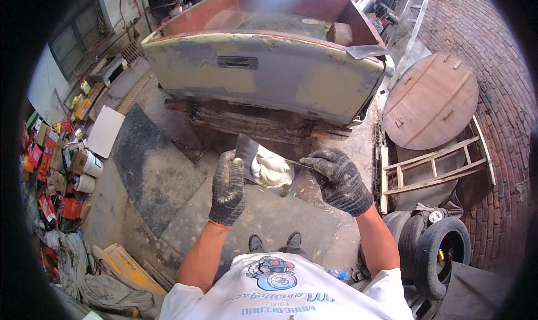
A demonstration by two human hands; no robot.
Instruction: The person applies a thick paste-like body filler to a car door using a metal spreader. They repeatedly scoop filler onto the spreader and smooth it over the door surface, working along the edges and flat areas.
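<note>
My left hand (227,188), in a dark knit glove, is closed on the left edge of a grey flat board (245,150) bearing a mound of creamy white paste (272,168). My right hand (339,180), gloved alike, is closed on a thin scraper (302,164) that reaches over the paste. The board is held in front of my body, below the tailgate (263,81) of a pickup truck with patchy cream and grey paint.
A dark sheet (140,152) lies on the floor at left, beside piled boxes and white buckets (89,163). At right are a round wooden top (428,101), a wooden frame (434,166), stacked tyres (440,252) and a brick-paved area (493,123).
</note>
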